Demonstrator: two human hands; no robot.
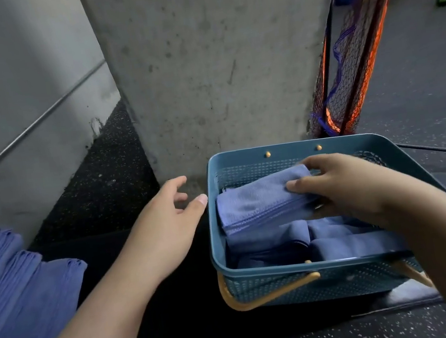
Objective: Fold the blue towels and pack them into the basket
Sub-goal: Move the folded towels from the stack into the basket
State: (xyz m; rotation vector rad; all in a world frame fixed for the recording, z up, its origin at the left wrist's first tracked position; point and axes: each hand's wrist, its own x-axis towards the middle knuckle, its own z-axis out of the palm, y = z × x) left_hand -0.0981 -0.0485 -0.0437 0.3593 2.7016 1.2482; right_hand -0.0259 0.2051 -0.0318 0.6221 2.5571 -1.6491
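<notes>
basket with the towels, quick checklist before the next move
1. Folded towel inside the basket: ok, it lies on the towels already packed.
2. Right hand free to let go: not ok, its fingers grip the towel.
3. Left hand free for the next towel: ok, open, holding nothing, left of the basket.
4. More towels waiting: ok, a stack of blue towels lies at far left.
5. Room left in the basket: cannot tell, the right arm hides part of it.
6. Handle out of the way: ok, it hangs down the near side.
</notes>
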